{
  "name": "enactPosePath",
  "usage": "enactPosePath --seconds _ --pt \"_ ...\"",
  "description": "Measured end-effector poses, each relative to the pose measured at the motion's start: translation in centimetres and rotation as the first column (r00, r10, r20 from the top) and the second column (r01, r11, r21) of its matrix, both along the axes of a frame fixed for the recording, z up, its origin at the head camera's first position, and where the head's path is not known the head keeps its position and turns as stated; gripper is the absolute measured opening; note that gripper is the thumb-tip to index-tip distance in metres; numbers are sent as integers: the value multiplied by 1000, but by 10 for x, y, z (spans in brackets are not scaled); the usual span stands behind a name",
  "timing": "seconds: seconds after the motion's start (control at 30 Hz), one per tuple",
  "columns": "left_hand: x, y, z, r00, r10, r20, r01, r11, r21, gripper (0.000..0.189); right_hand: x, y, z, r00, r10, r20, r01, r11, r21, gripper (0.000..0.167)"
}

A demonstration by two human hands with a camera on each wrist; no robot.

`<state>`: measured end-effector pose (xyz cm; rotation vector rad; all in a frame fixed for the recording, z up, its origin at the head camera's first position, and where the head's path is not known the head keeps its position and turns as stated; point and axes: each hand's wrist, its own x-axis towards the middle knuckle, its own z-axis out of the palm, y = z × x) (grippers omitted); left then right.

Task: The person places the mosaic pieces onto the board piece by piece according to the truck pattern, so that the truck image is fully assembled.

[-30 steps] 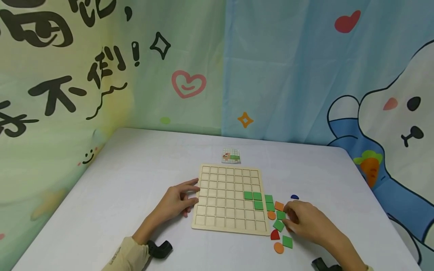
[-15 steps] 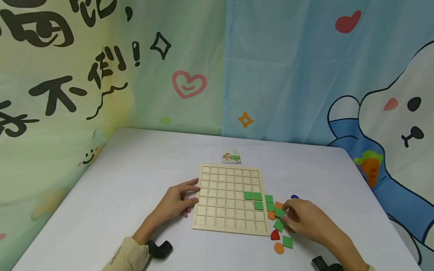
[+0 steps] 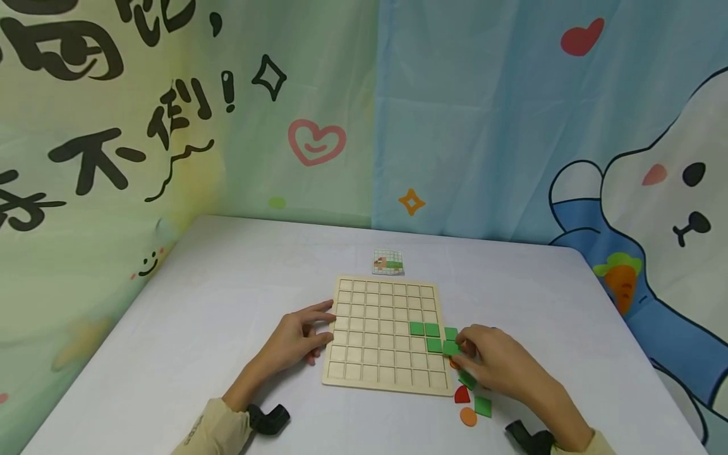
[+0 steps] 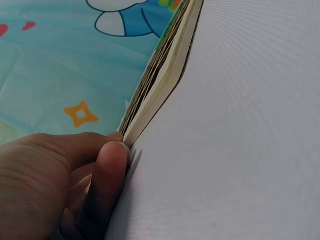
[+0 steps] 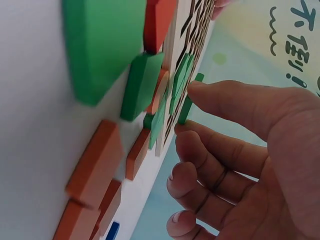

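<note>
A light wooden grid board [image 3: 378,354] lies flat on the white table. Along its left side, my left hand [image 3: 296,335] touches the edge with its thumb and fingertips. My right hand [image 3: 506,366] pinches a green square tile [image 3: 451,348] between thumb and index finger, just over the board's right edge. In the right wrist view that green tile [image 5: 186,105] stands clear of the board surface, seen almost edge-on. Several green tiles [image 3: 417,328] sit in cells on the right of the board. Another green tile [image 3: 450,333] lies beside the board's right edge.
Right of the board lie a red piece [image 3: 462,394], an orange disc [image 3: 468,417] and a green tile [image 3: 482,406]. Orange pieces [image 5: 95,162] and a blue piece [image 5: 113,231] show in the right wrist view. A picture card [image 3: 388,261] lies behind the board.
My right hand has picked up the green tile from the loose pieces and moved left with it to the board's right edge. My left hand has stayed in place.
</note>
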<state>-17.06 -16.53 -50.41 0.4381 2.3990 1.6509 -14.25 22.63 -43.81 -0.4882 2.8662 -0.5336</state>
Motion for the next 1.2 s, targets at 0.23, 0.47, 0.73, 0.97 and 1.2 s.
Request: enactPosePath --seconds 0.23,0.47,0.73,0.97,1.2 --pt "0 1 0 1000 3 6 -3 1000 7 41 -3 -9 -3 1000 14 -24 -14 1000 -3 21" --pt "0 1 -1 1000 0 -13 0 1000 -12 40 -6 -13 -6 995 50 -83 -49 999 12 22" --pt "-1 1 0 1000 -3 -16 3 1000 -5 40 -8 -20 -8 987 98 -131 -101 995 -14 20" --pt "-1 0 0 1000 -2 -8 2 1000 -10 40 -9 -27 -8 982 128 -142 -133 991 -24 18" --pt "-1 0 0 1000 -8 -9 8 1000 -12 39 -11 -33 -10 977 150 -151 -151 989 7 17"
